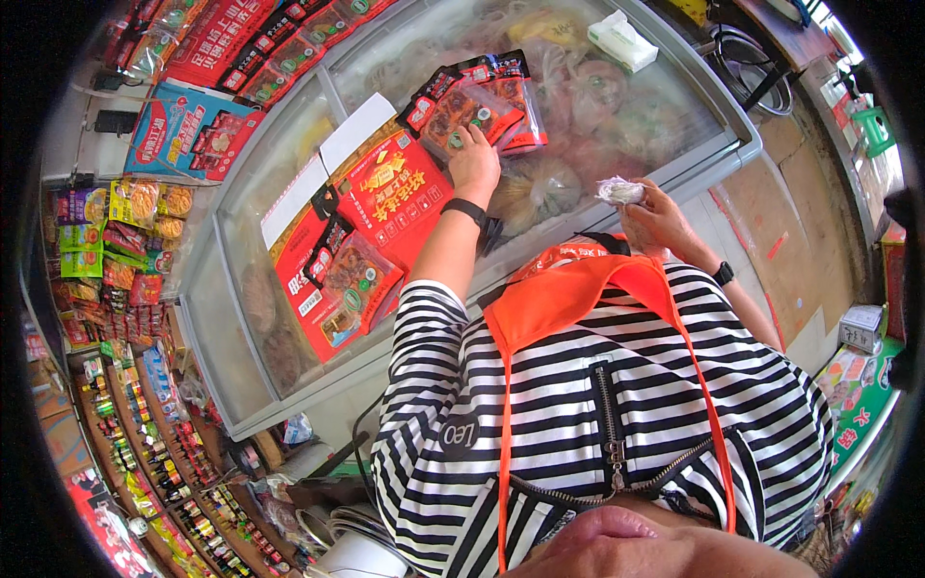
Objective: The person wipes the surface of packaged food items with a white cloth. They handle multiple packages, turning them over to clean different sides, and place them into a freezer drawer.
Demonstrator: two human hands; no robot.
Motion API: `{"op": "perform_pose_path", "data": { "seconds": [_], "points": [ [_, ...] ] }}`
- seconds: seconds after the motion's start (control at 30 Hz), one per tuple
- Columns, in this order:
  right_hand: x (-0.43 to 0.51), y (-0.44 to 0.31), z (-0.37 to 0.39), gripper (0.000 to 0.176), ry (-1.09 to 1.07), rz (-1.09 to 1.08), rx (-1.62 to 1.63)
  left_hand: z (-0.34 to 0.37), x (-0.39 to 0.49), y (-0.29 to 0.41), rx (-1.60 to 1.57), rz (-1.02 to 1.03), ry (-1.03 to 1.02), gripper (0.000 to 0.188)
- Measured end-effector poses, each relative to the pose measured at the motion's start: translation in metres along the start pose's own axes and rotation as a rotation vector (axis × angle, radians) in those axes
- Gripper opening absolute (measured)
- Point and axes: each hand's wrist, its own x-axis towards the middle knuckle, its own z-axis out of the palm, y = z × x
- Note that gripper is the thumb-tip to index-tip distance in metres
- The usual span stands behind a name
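Note:
My left hand lies on the near edge of a clear-fronted food packet, fingertips on its lower part; whether it grips the packet I cannot tell. More such packets overlap behind it on the glass lid of a chest freezer. My right hand holds a crumpled bundle of whitish string or cloth by the freezer's front edge. Left of my left arm, a flattened red carton lies on the lid, with another food packet on its near part.
A white tissue pack rests on the lid's far right. Bagged goods show through the glass. Snack packets and shelves of bottles stand at the left. Metal basins are beyond the freezer's right corner.

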Motion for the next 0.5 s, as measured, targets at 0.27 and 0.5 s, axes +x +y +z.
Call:
{"op": "perform_pose_path", "data": {
  "seconds": [0.27, 0.5],
  "points": [
    [0.01, 0.006, 0.004, 0.024, -0.12, 0.002, -0.145, 0.001, -0.01, -0.051, -0.224, -0.016, 0.232, 0.018],
    [0.02, 0.004, 0.011, 0.018, -0.148, -0.083, -0.271, -0.036, -0.006, -0.092, -1.152, -0.399, 0.539, 0.017]
  ]
}}
